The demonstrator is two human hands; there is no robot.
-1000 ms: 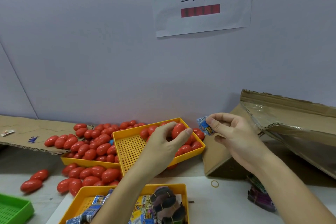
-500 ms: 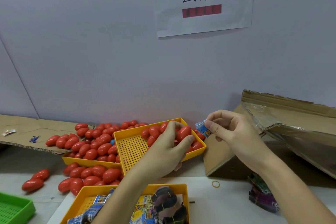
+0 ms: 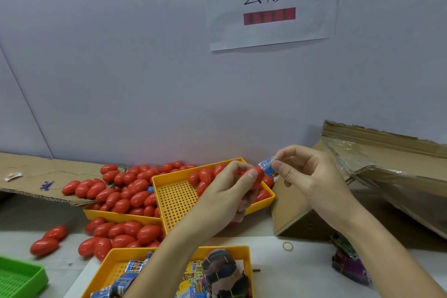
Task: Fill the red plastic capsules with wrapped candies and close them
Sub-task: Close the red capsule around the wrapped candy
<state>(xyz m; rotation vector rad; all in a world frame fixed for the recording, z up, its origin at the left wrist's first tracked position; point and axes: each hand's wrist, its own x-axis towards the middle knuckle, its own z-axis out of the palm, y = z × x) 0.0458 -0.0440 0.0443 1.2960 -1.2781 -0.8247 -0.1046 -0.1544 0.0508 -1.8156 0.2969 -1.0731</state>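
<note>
A red capsule [image 3: 254,176] is gripped in the left hand [image 3: 227,197] above the upper yellow tray [image 3: 174,197], while a blue wrapped candy [image 3: 267,168] is pinched between thumb and fingers of the right hand [image 3: 312,181] and held right at the capsule's end. Whether the capsule is already open cannot be told, since it is largely hidden by the fingers. The present step is judged to be the loading of this one candy. A large heap of red capsules [image 3: 130,191] is seen piled in and around the second yellow tray [image 3: 116,216] and spilled on the counter [image 3: 285,273]; which of them are filled cannot be made out. More wrapped candies are kept in the near tray [image 3: 245,253], so much work appears to be left.
</note>
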